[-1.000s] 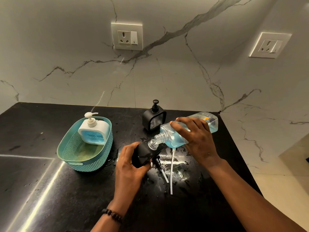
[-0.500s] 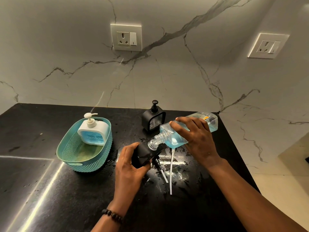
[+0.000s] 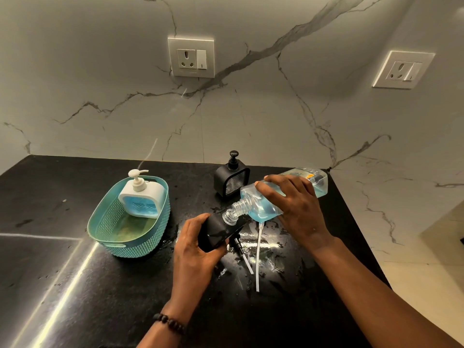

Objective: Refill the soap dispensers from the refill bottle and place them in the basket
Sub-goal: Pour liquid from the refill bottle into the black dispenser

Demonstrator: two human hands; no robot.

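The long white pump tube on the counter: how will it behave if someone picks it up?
The white pump tube looks thin and slightly bowed, so probably light and bendy. It lies among wet splashes on the counter, so likely slippery.

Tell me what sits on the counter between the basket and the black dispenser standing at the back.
Nothing: in the head view, the counter between the basket and the upright black dispenser is bare, apart from some wet spots nearer the dispenser.
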